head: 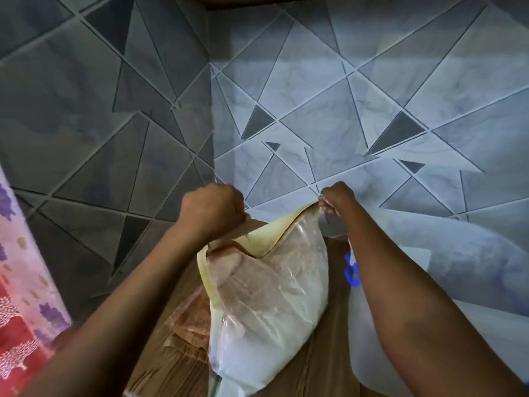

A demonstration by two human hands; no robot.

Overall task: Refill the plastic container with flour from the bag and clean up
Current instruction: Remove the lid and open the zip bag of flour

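Observation:
A large clear plastic bag of flour (266, 305) with a pale yellow top edge stands on the wooden surface (323, 365) in the lower middle. My left hand (213, 209) is closed on the bag's top edge at the left. My right hand (336, 200) pinches the bag's top corner at the right, pulling the mouth up and apart. A translucent white plastic container (362, 348) with blue print sits just right of the bag, partly hidden by my right forearm.
A grey tiled wall corner (211, 116) with triangle patterns rises right behind the bag. A second crumpled clear bag (189, 325) lies left of the flour bag. A patterned red and purple cloth (20, 296) hangs at the far left.

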